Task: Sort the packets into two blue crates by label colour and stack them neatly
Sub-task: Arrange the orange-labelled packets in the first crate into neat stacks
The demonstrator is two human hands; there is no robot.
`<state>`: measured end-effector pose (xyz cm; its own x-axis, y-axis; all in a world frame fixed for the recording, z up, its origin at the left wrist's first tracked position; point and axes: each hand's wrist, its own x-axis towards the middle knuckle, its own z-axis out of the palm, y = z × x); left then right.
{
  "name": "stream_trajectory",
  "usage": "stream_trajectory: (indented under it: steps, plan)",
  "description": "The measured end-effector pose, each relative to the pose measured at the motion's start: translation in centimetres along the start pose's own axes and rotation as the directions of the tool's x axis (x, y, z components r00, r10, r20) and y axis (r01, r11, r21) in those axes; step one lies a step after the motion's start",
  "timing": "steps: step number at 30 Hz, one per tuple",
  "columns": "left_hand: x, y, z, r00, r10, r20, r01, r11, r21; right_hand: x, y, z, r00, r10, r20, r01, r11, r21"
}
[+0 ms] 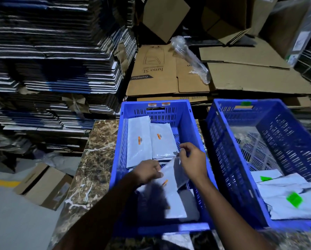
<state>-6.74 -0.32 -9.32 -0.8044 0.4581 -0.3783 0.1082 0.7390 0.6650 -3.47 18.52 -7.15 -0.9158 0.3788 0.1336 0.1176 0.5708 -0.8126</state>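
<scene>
Two blue crates stand side by side on a marble counter. The left crate (pixel 184 112) holds several grey packets with orange labels; two lie flat at its far end (pixel 139 141). Both hands are inside this crate on one grey packet with an orange label (pixel 171 177), which is tilted up. My left hand (pixel 148 171) pinches its left edge and my right hand (pixel 193 162) grips its upper right corner. The right crate (pixel 223 123) holds grey packets with green labels (pixel 293 200) at its near end; its far half shows bare mesh floor.
The marble counter (pixel 95 159) extends left of the crates. Tall stacks of flattened cartons (pixel 52 60) rise on the left and flat brown cardboard (pixel 160 73) lies behind the crates. A small cardboard box (pixel 43 184) sits on the floor at the left.
</scene>
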Motion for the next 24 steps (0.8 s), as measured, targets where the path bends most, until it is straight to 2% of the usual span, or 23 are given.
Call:
stream_trajectory:
  steps: [2,4,7,9,11,13,15,18,21,24]
  plan:
    - [-0.1,-1.1,-1.1,0.992,-0.056,-0.109,0.010,0.922,-0.387,-0.3,-0.3,0.1,0.998,-0.002,-0.061,0.005,0.999,0.041]
    - [0.1,-1.6,-1.8,0.966,-0.173,-0.190,0.009,0.763,-0.646,-0.5,-0.7,0.4,0.998,0.015,-0.054,-0.010,0.997,0.081]
    - [0.6,-0.2,-2.6,0.925,-0.289,-0.246,-0.076,0.493,-0.867,-0.3,-2.0,1.2,0.994,0.064,0.090,-0.083,0.972,0.220]
    - [1.0,1.0,-3.1,0.911,-0.295,-0.289,-0.133,0.453,-0.881,-0.2,-2.7,1.9,0.984,0.035,0.176,-0.082,0.959,0.273]
    - [1.9,1.4,-3.3,0.879,-0.305,-0.367,-0.158,0.539,-0.827,0.6,-2.8,2.5,0.987,-0.008,0.162,-0.024,0.980,0.195]
    - [3.1,1.1,-3.5,0.830,-0.336,-0.446,-0.142,0.646,-0.750,2.0,-2.7,3.0,0.994,0.024,0.110,-0.035,0.995,0.098]
    - [4.3,0.3,-4.0,0.785,-0.350,-0.511,-0.079,0.762,-0.643,3.9,-2.1,4.0,0.989,0.099,0.107,-0.102,0.995,0.021]
    - [6.2,-1.0,-4.6,0.775,-0.300,-0.557,0.069,0.915,-0.398,6.6,-0.9,6.0,0.973,0.105,0.205,-0.086,0.991,-0.102]
    - [8.0,-2.4,-5.0,0.763,-0.276,-0.584,0.098,0.943,-0.318,8.1,-0.3,7.8,0.970,0.114,0.216,-0.042,0.950,-0.309]
    - [9.6,-3.9,-4.9,0.764,-0.225,-0.605,0.161,0.974,-0.160,8.5,-0.9,9.0,0.986,-0.054,0.159,0.132,0.836,-0.533]
